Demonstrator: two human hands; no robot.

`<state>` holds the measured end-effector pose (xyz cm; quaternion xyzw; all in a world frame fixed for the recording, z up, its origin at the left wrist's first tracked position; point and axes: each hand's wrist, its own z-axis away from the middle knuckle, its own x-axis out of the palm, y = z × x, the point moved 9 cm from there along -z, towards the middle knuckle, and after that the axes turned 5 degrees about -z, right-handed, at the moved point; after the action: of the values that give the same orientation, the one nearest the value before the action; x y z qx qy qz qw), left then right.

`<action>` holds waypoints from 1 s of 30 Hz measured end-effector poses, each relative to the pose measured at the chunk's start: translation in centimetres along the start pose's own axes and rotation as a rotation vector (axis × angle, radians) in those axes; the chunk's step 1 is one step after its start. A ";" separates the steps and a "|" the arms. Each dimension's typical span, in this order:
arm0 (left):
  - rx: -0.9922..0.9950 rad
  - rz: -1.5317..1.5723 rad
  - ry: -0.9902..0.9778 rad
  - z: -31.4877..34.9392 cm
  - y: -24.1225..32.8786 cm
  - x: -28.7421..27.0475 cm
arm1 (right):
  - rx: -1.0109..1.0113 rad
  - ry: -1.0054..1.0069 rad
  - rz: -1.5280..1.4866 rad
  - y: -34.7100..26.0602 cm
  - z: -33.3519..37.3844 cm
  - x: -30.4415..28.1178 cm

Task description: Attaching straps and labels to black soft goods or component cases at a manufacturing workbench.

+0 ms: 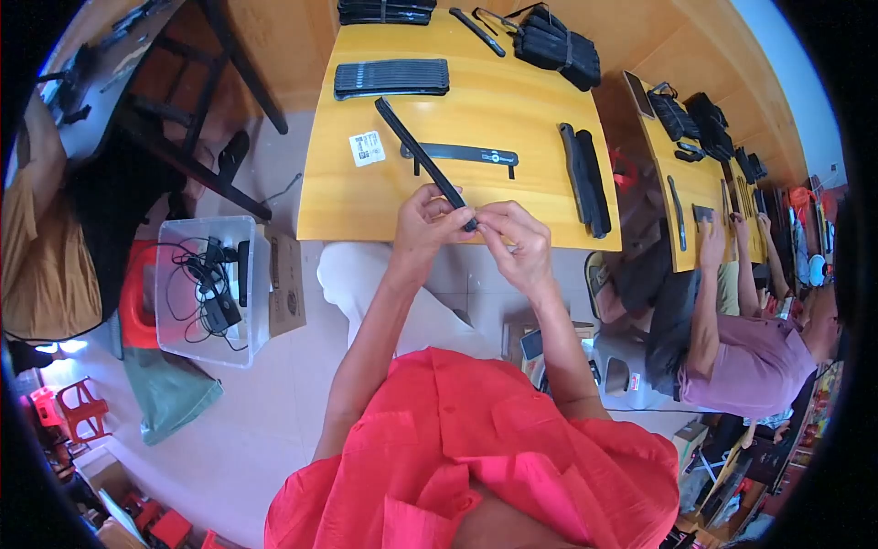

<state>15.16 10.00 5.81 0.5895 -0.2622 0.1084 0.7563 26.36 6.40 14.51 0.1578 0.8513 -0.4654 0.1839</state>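
Observation:
A long, narrow black strip [422, 156] slants over the near half of the yellow table, its far end pointing up and left. My left hand [425, 229] is closed round it close to the near end, thumb on top. At that near end, my right hand [518, 242] pinches with thumb and fingertips; the exact contact is partly hidden by the fingers. Beyond the held strip lies a flat black band [466, 154] with pale print and two short tabs, partly crossed by it. Left of these is a small white printed label [368, 148].
Neat black strips form a stack [391, 77] on the table [343, 206]. A tied black bundle [556, 48] sits far right; dark long pieces [585, 180] lie along the right edge. A clear bin [206, 293] of cables stands left. A co-worker [745, 361] sits right.

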 end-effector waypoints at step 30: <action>0.058 -0.146 -0.018 0.6 3.1 2.5 | 0.065 0.139 0.175 -2.2 -0.4 -1.0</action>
<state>15.57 9.92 9.82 0.6296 -0.2219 0.0554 0.7425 26.18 5.54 16.81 0.2691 0.8295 -0.4628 0.1591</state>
